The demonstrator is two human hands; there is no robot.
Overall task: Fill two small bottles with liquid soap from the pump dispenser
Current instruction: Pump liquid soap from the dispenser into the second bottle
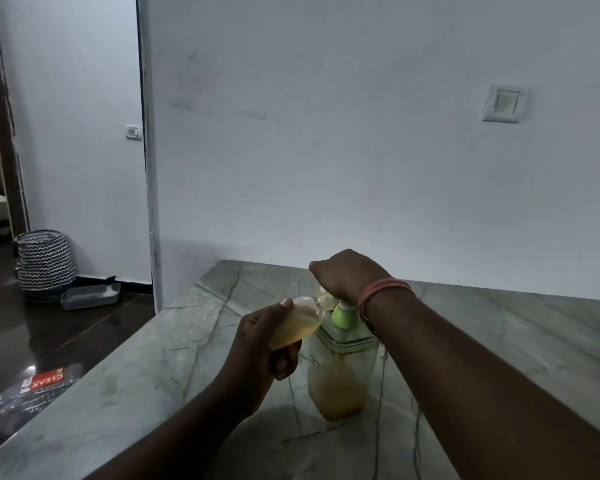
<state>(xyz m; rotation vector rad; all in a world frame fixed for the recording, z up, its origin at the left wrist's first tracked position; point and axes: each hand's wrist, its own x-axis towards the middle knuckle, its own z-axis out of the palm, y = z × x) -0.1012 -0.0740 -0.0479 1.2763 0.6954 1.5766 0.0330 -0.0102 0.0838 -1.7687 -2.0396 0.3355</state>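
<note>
Right, your left hand [257, 344] grips a small bottle [297, 323], fingers curled round it, long axis tilted up-right w/ its mouth at the spout. Pump dispenser [340, 368] stands mid-counter [125, 368], nearer the front edge. Right hand [347, 273] presses the pump head; its fingers are hidden, can't tell. 2nd bottle not visible.

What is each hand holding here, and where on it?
The left hand has its grip round the body of the small bottle, tilted toward the pump. The right hand presses on the pump dispenser head.
</note>
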